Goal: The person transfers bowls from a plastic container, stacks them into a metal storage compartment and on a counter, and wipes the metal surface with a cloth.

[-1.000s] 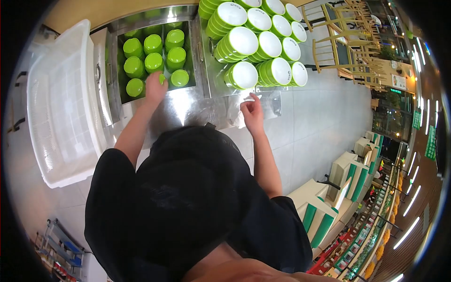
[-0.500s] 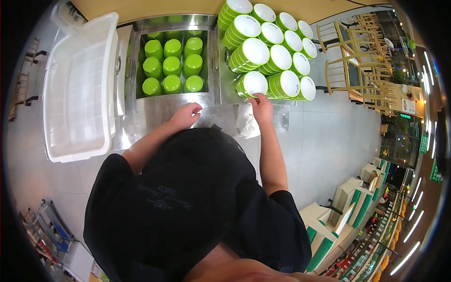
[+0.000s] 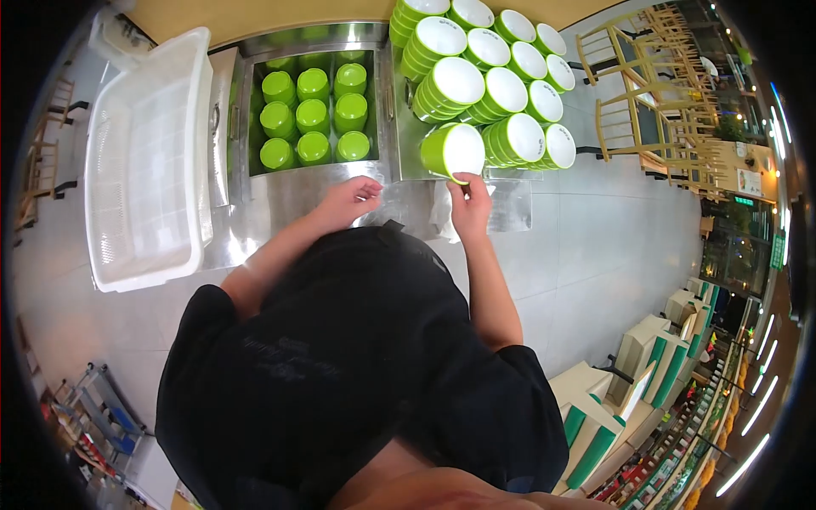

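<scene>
My right hand [image 3: 471, 209] pinches the near rim of a green bowl [image 3: 464, 154] with a white inside. The bowl is tilted, its mouth facing right and toward me, at the front of several nested stacks of like bowls [image 3: 459, 81]. My left hand [image 3: 348, 202] hovers over the steel counter's front edge, fingers loosely curled and apart, with nothing in them. Just beyond it, rows of upturned green bowls [image 3: 313, 111] stand in a recessed steel well [image 3: 381, 102].
A white plastic basket [image 3: 197, 170] stands at the left. A white cloth [image 3: 441, 212] lies on the counter edge [image 3: 506, 212] near my right hand. Wooden chairs [image 3: 625, 123] and tables are at the right, with cream-and-green booth seats [image 3: 595, 433] lower right.
My right hand has drawn the front bowl slightly toward me and tilted it, apart from the stack behind. My left hand has shifted a little to the right, its fingers extending more.
</scene>
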Tool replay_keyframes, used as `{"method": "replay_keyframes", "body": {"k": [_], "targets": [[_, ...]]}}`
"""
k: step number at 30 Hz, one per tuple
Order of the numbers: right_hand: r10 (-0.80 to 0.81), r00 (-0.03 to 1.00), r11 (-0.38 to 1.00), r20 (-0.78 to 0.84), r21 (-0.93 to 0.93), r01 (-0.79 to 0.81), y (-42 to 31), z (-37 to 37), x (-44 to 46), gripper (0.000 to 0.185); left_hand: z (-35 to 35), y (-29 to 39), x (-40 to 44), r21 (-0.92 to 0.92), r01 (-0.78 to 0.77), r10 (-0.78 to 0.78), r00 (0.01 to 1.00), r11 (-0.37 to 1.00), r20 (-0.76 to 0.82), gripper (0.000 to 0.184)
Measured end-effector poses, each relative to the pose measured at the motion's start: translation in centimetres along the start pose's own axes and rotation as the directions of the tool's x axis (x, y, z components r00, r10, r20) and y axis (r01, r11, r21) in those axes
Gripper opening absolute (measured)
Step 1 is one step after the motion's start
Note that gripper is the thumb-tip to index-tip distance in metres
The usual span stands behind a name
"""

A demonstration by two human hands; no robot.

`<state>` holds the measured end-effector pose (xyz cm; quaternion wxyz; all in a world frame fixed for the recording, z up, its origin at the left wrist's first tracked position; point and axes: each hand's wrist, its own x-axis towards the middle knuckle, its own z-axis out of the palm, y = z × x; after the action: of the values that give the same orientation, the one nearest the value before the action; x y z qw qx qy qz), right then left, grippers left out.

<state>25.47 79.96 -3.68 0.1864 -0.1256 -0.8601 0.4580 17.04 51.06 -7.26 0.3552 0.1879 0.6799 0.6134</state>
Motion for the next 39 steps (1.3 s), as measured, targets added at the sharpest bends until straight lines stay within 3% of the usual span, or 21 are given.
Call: {"method": "replay_keyframes", "body": {"k": [1,2,4,5,6,8,15,17,20,22,24,27,29,31,32,34,36,37,39], "targets": [[0.099,0.994,0.982,0.046,0.157,-0.105,-0.4,0.4,-0.5,0.016,0.1,0.2,0.3,-0.164,-0.002,0.011,0.998,0.986,0.055,0.043],[0.101,0.994,0.98,0.047,0.169,-0.108,-0.9,0.7,-1.0,0.016,0.1,0.4,0.4,-0.155,0.004,0.004,0.999,0.988,0.052,0.043],[0.217,0.933,0.83,0.288,0.448,-0.332,-2.1,1.3,-1.7,0.016,0.1,2.2,0.6,-0.432,0.058,0.015,0.986,0.9,0.164,0.063],[0.198,0.897,0.774,0.395,0.499,-0.39,-2.2,1.6,-1.6,0.015,0.1,2.0,0.9,-0.483,0.024,0.076,0.979,0.875,0.187,0.077],[0.201,0.897,0.768,0.394,0.506,-0.393,-2.4,2.1,-1.7,0.015,0.2,2.0,1.1,-0.477,0.032,0.068,0.979,0.879,0.19,0.077],[0.191,0.826,0.682,0.531,0.533,-0.501,-3.0,3.1,-1.6,0.012,0.2,2.1,1.5,-0.736,0.113,0.038,0.982,0.668,0.185,0.078],[0.171,0.805,0.609,0.568,0.581,-0.54,-2.8,5.3,-2.4,0.011,0.9,1.7,1.0,-0.826,0.133,-0.036,0.99,0.547,0.135,0.084],[0.172,0.798,0.6,0.578,0.58,-0.55,-2.7,5.6,-2.6,0.01,1.1,1.6,0.7,-0.831,0.071,-0.014,0.997,0.552,0.075,0.071],[0.159,0.776,0.616,0.61,0.553,-0.561,-2.4,6.0,-2.5,0.011,0.2,0.8,0.7,-0.873,0.077,0.024,0.995,0.482,0.1,0.073],[0.146,0.758,0.637,0.636,0.526,-0.563,-3.6,6.1,-2.0,0.012,-0.8,0.1,0.8,-0.865,0.066,0.026,0.996,0.498,0.091,0.075],[0.096,0.756,0.557,0.647,0.594,-0.58,-4.8,6.4,-1.7,0.019,-2.5,-0.6,1.2,-0.857,0.052,0.029,0.997,0.512,0.078,0.076],[0.128,0.736,0.603,0.665,0.537,-0.59,-4.5,6.3,-1.3,0.026,-6.5,-0.9,2.7,-0.869,0.022,-0.083,0.996,0.494,-0.022,0.079],[0.151,0.739,0.631,0.657,0.511,-0.583,-2.5,6.6,-1.6,0.026,-9.6,0.2,4.1,-0.589,-0.038,-0.237,0.893,0.807,-0.382,0.085],[0.178,0.74,0.654,0.649,0.484,-0.582,-0.9,6.4,-2.1,0.027,-14.7,-0.2,6.2,-0.118,0.107,-0.155,0.821,0.987,-0.549,0.094],[0.216,0.718,0.636,0.662,0.463,-0.618,-0.4,6.0,-2.3,0.025,-16.2,0.8,6.8,0.018,0.174,-0.125,0.769,0.985,-0.627,0.1],[0.254,0.693,0.609,0.674,0.445,-0.656,0.9,5.6,-2.9,0.023,-21.8,-1.7,9.2,0.391,0.282,0.043,0.763,0.876,-0.646,0.109],[0.302,0.719,0.641,0.626,0.425,-0.639,2.6,5.5,-3.7,0.021,-24.7,-0.7,10.8,0.552,0.463,0.025,0.75,0.694,-0.661,0.109],[0.305,0.72,0.634,0.624,0.431,-0.642,2.9,5.2,-4.0,0.021,-25.9,-0.3,11.5,0.558,0.464,0.025,0.753,0.688,-0.657,0.109],[0.4,0.701,0.611,0.59,0.398,-0.684,3.6,4.6,-4.5,0.02,-27.9,0.1,13.2,0.631,0.608,-0.048,0.737,0.483,-0.674,0.11]]}}
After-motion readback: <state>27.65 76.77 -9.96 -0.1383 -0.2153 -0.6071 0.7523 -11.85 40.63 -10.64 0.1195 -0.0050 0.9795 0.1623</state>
